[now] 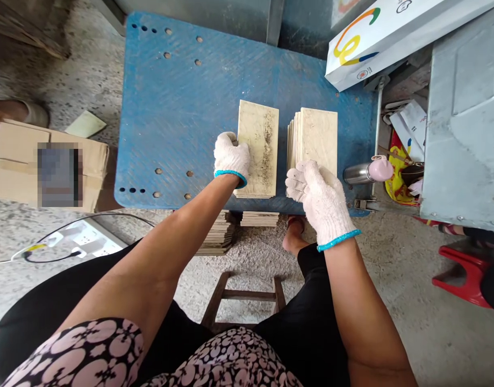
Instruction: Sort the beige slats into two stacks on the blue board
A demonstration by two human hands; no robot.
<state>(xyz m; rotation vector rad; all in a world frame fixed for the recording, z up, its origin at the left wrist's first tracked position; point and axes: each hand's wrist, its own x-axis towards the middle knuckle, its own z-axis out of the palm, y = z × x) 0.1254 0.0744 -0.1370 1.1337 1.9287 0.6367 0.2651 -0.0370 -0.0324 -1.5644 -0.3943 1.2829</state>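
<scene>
Left grip (231, 156) curls at left stack (258, 148) | right grip (319, 194) curls over staggered right stack (318, 135); a bump could slide it | pinching: can't tell, either

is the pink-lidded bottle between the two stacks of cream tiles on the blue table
No, the bottle is to the right of both the left stack and the right stack.

My right hand (321, 196) hides near end of right slab stack (319, 134). Object (59, 174) on cardboard box (13, 161) blurred to pixels, can't name it. White bag (392, 37) cut by top edge, small print (363, 74) unreadable.
</scene>
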